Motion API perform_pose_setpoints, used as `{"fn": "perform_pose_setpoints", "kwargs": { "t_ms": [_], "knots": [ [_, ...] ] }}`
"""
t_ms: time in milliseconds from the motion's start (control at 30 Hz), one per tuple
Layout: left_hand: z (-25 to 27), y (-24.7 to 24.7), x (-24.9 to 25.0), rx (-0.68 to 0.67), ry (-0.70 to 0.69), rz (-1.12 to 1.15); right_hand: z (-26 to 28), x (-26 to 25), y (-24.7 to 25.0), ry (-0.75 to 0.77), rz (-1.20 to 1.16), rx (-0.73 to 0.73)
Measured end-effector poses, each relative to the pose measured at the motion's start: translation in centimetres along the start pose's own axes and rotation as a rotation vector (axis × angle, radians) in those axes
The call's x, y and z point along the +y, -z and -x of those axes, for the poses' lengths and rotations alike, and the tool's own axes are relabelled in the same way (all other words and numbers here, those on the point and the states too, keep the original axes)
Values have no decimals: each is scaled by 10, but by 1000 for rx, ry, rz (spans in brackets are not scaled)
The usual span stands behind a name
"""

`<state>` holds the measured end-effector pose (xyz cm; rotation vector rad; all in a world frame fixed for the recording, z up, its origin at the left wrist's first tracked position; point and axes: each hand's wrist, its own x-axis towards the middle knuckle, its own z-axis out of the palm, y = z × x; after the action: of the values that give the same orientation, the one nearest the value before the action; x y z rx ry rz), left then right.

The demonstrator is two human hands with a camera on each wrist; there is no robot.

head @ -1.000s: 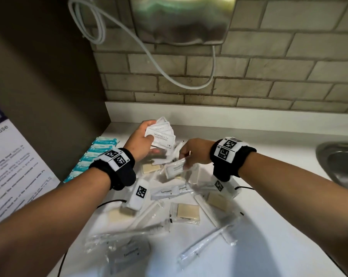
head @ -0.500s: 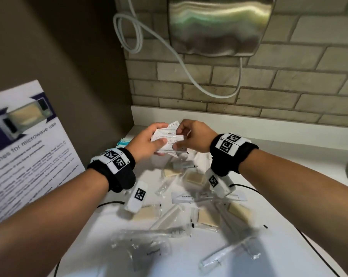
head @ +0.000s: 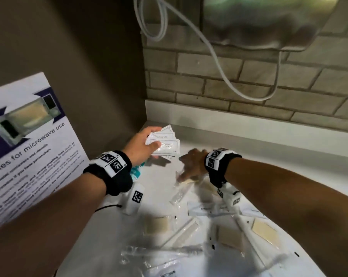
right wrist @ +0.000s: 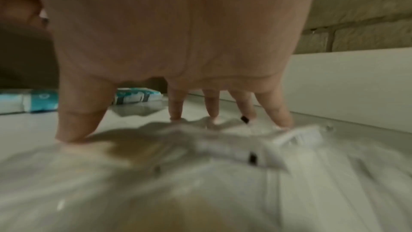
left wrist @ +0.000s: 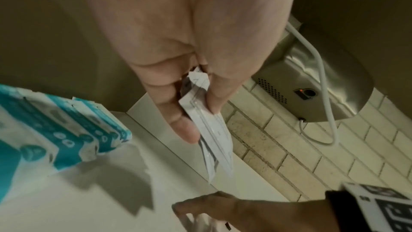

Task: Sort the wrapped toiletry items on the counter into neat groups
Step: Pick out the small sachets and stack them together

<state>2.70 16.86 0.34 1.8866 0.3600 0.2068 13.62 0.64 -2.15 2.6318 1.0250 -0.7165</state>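
Observation:
My left hand [head: 147,143] holds a fanned stack of white sachets [head: 166,143] above the back left of the counter, thumb on top; in the left wrist view the sachets [left wrist: 211,140] sit edge-on between thumb and fingers. My right hand [head: 189,166] is spread over the pile, its fingertips [right wrist: 176,115] pressing down on clear wrappers [right wrist: 200,147]. A wrapped toothbrush [head: 169,251], tan soap bars [head: 156,224] in clear film and toothpaste packets [head: 206,209] lie scattered in front.
Teal and white packets [left wrist: 55,126] lie in a row along the left wall. A steel dispenser [head: 269,21] with a looped white cable [head: 219,56] hangs on the brick wall. A microwave notice [head: 25,146] leans at the left.
My right hand has left the sachet stack and dropped onto the pile of wrappers. The left hand keeps the sachets and has shifted slightly left; the head view has swung left.

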Motion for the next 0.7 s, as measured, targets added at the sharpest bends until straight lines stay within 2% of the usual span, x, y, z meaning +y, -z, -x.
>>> {"fn": "perform_pose_setpoints", "kwargs": {
  "t_ms": [200, 433, 600, 700],
  "knots": [
    [-2, -27, -4, -105, 36, -14, 38, 17, -26, 39, -54, 28],
    [17, -59, 19, -226, -60, -91, 97, 30, -55, 59, 28, 60],
    [39, -67, 22, -280, -91, -77, 140, 40, -73, -42, -122, 42],
    [50, -67, 18, -299, -106, -93, 148, 37, -76, -88, -48, -2]
  ]
}}
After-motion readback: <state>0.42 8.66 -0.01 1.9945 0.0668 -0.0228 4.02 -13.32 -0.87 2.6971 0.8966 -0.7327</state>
